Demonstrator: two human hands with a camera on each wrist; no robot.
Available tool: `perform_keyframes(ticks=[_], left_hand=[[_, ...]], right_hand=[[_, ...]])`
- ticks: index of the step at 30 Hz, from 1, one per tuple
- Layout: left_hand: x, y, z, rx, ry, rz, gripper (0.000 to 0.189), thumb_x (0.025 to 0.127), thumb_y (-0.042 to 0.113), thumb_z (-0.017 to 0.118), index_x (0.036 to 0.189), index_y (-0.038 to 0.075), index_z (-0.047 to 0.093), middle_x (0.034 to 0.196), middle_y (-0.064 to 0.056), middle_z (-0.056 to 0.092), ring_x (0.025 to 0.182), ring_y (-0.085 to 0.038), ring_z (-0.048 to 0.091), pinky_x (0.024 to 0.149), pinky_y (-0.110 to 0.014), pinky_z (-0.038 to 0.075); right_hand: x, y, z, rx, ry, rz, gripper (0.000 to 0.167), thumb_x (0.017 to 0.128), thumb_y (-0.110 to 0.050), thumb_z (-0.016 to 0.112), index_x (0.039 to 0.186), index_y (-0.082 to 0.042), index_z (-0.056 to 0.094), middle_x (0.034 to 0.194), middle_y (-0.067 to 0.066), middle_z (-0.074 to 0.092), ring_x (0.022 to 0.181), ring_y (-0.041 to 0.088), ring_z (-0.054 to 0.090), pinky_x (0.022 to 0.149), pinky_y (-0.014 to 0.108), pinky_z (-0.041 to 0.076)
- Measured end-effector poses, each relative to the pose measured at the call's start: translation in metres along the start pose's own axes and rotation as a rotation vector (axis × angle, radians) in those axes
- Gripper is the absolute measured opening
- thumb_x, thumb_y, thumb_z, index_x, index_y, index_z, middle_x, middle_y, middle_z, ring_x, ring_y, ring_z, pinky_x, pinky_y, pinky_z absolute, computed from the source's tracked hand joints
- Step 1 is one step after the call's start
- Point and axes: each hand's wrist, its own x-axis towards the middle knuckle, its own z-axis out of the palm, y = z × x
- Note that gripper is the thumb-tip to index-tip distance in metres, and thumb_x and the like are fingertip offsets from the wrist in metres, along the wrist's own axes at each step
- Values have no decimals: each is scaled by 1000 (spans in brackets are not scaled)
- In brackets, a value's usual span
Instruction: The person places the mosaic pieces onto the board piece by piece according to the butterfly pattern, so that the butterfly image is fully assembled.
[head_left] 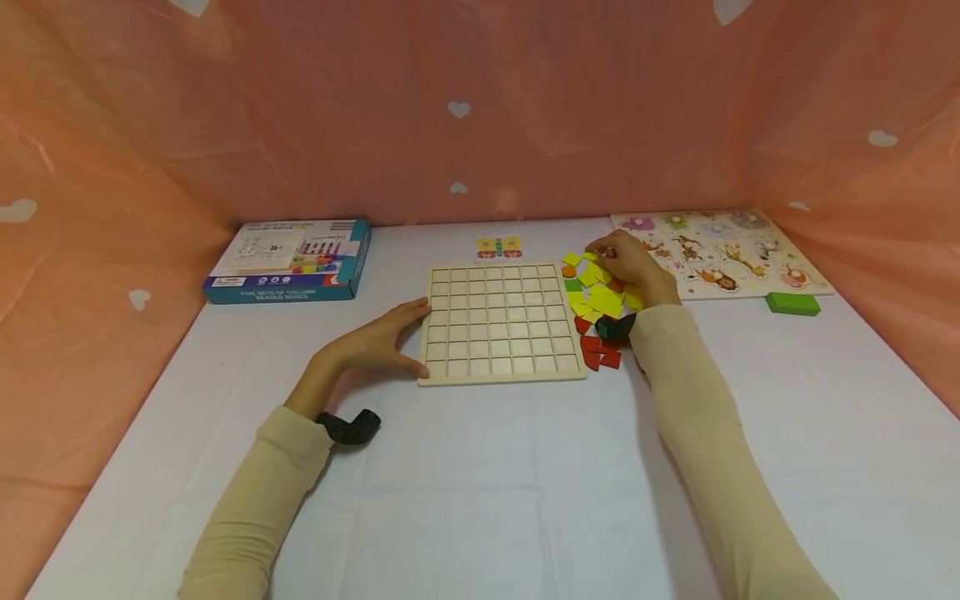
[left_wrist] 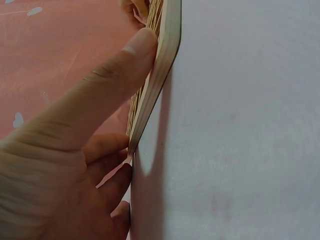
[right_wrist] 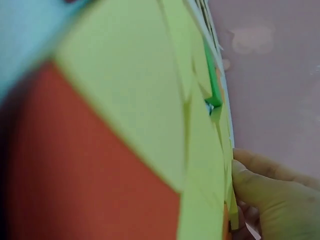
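Observation:
A light wooden grid board lies flat on the table, its square cells bare. My left hand rests against its left edge, thumb at the near corner and straight fingers farther up. In the left wrist view the thumb touches the board's side. To the board's right lies a pile of flat pieces, mostly yellow, with red ones nearer. At the pile's far end my right hand pinches a yellow piece between thumb and fingertips. The right wrist view shows that thumb close against yellow pieces.
A small butterfly-like pattern in yellow, red and green lies behind the board. At the back left is a blue boxed set. A picture board with animals lies at the back right, with a green block before it.

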Motion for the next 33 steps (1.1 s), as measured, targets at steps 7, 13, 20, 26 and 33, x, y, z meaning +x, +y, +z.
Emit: perform_keyframes(ticks=[7, 13, 20, 26, 33], left_hand=[[-1, -2, 1, 1, 17, 7, 104, 69, 37, 81, 147, 3, 22, 155, -13, 12, 142, -32, 9, 115, -47, 12], [-1, -4, 2, -4, 34, 15, 103, 68, 37, 82, 146, 3, 26, 155, -13, 16, 142, -31, 11, 115, -47, 13], [-1, -1, -3, 56, 28, 5, 101, 66, 38, 83, 144, 1, 30, 152, -15, 22, 140, -31, 17, 114, -46, 17], [-2, 7, -11, 112, 4, -19, 99, 66, 35, 84, 142, -1, 33, 150, -17, 27, 139, -33, 20, 114, -45, 18], [2, 10, -12, 111, -4, -18, 97, 66, 33, 85, 141, -1, 34, 149, -18, 29, 138, -33, 23, 114, -45, 19]], right_hand=[[-1, -2, 2, 42, 20, 63, 28, 94, -5, 51, 118, 7, 57, 108, 25, 47, 94, 36, 43, 87, 46, 40], [2, -17, -2, 85, 66, 40, 29, 94, -8, 53, 119, 8, 56, 112, 26, 54, 100, 37, 50, 90, 48, 44], [17, -71, -6, 106, 89, -95, 30, 93, -9, 56, 116, 10, 57, 114, 27, 56, 104, 37, 53, 94, 46, 43], [30, -125, 17, 120, 59, -269, 27, 89, -5, 61, 113, 8, 61, 108, 23, 60, 97, 32, 58, 87, 40, 49], [38, -164, 55, 194, -15, -350, 26, 87, -1, 62, 111, 6, 62, 103, 19, 61, 92, 28, 58, 82, 33, 49]])
